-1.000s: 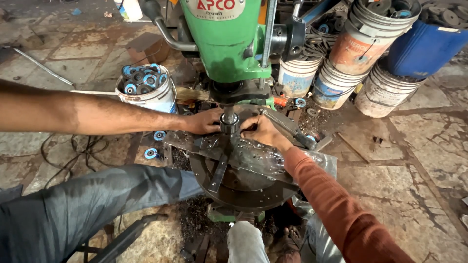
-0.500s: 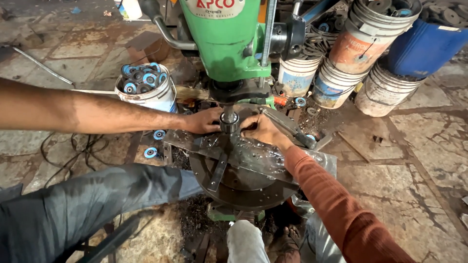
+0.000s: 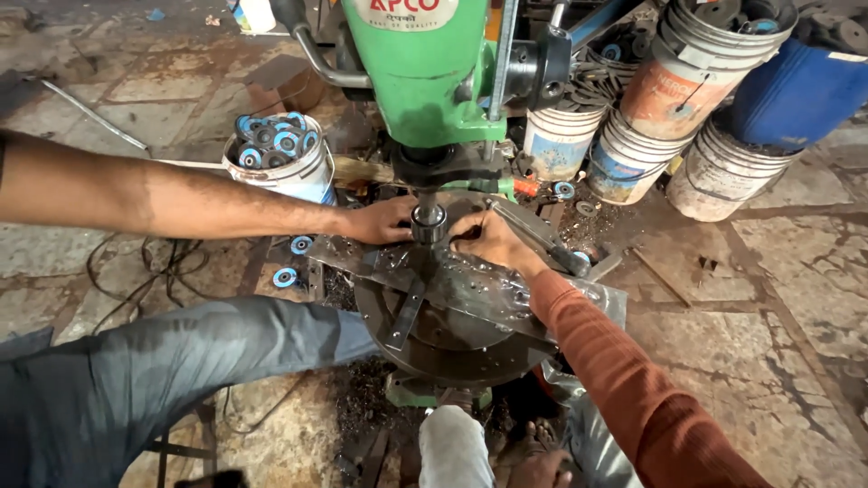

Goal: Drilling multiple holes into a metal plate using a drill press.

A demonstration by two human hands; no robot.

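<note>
While the green press machine (image 3: pixel 425 72) stands directly above both hands, a small dark ring-shaped part (image 3: pixel 429 222) is kept under its ram, on the round steel work plate (image 3: pixel 452 348) below the hands. The step in hand seems to be the seating of this part before pressing; the next move would call for exact centring and for fingers taken well away from the ram. The left hand (image 3: pixel 384 220) is curled against the left side of the part, with the fingers touching it. The right hand (image 3: pixel 488 239) is pinched on its right side, the fingers bent together. Beyond the right hand, stacked plastic buckets (image 3: pixel 633 154) and a blue drum (image 3: pixel 800 90) are crowded close. Behind the left forearm, a white bucket (image 3: pixel 280 158) full of blue-and-black discs is placed. Near the left wrist, loose discs (image 3: pixel 301 245) are scattered on the floor (image 3: pixel 768 298).
</note>
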